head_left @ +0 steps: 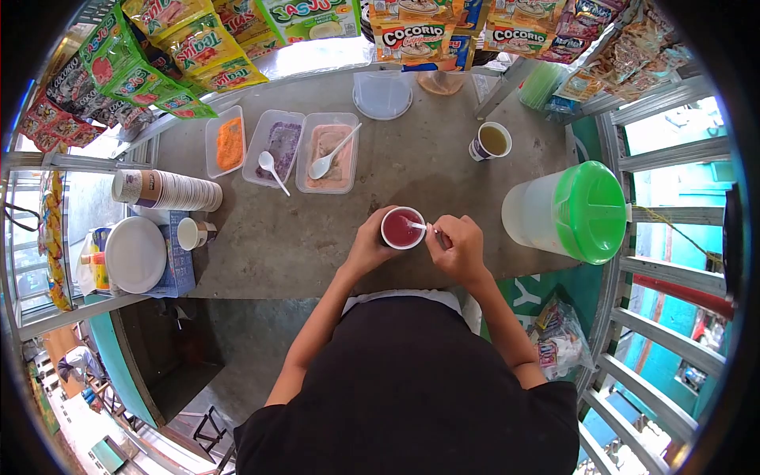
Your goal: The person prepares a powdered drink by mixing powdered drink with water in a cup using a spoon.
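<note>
My left hand (pixel 372 245) is wrapped round a paper cup (pixel 388 231) of dark red liquid near the table's front edge. In my right hand (pixel 458 245) a white plastic spoon (pixel 416 226) is pinched by its handle. Its lower end dips into the red drink, so the bowl is hidden. Ahead and to the left stand three plastic tubs of powder: an orange one (pixel 229 142), a purple one (pixel 282 150) with a spoon (pixel 274 172) in it, and a pinkish one (pixel 328 150) with another spoon (pixel 335 151).
A cup of yellowish drink (pixel 492 141) stands at the back right, near a clear jug with a green lid (pixel 591 212). Stacked paper cups (pixel 168 191), a single cup (pixel 195 233) and white plates (pixel 136 255) lie left. Snack sachets (pixel 412 36) hang overhead.
</note>
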The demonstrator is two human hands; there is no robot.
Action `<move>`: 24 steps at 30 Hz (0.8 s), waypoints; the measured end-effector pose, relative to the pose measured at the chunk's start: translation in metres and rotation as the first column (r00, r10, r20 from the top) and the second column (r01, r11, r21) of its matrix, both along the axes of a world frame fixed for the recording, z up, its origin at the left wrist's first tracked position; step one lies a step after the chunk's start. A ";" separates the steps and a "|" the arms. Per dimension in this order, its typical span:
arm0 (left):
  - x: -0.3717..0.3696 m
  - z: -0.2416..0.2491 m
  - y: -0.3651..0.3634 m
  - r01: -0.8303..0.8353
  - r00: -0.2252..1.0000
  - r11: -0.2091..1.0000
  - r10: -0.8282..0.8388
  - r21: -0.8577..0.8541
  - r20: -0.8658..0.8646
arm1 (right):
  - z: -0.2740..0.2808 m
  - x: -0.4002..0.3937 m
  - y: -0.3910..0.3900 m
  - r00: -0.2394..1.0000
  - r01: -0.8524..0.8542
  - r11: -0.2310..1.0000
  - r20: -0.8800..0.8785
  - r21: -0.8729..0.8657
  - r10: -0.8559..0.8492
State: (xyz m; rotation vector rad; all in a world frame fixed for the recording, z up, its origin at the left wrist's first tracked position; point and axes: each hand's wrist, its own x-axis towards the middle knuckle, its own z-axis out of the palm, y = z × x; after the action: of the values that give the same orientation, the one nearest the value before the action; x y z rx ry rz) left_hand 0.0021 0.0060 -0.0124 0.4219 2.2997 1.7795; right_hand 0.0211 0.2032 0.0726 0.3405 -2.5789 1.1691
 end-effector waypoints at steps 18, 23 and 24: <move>0.000 0.001 0.001 -0.005 1.000 1.000 0.005 -0.005 -0.017 | 0.005 0.001 -0.004 0.994 -0.113 0.993 -0.001 0.046 0.113; 0.001 0.002 0.000 -0.004 1.000 1.000 0.004 -0.016 -0.026 | 0.003 0.004 -0.002 0.996 -0.084 0.990 -0.028 0.112 0.087; 0.001 0.001 0.000 -0.003 1.000 1.000 0.003 -0.016 -0.025 | 0.003 0.004 -0.002 0.994 -0.102 0.988 -0.020 0.118 0.105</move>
State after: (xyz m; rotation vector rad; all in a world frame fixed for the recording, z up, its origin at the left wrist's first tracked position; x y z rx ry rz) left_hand 0.0028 0.0062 -0.0110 0.4413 2.3310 1.7661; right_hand 0.0254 0.2015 0.0758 0.5182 -2.6408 1.0418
